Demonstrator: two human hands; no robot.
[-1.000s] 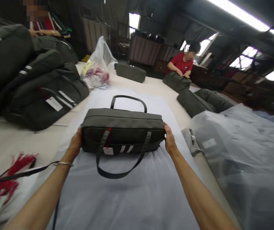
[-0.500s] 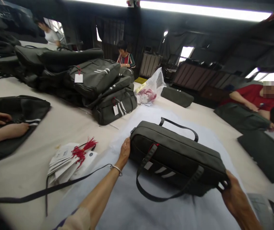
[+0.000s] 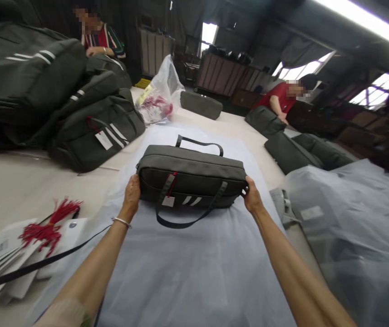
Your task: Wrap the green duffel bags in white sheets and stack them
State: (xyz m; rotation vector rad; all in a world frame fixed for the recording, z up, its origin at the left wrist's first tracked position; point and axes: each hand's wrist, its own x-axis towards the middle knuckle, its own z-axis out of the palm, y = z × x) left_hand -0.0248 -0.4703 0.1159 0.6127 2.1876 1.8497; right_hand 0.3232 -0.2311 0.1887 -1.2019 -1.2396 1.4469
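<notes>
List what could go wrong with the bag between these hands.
On the bag, the front handle droops in a loop and could snag. The white tag hangs from a red cord and might get bent. The left hand and right hand hold only the bag's ends, so its middle could sag if lifted.

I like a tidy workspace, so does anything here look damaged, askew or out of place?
No damage shows on the held bag. The loose white tags at left look untidy: fanned unevenly, red cords bunched up, a dark strap passing over them.
</notes>
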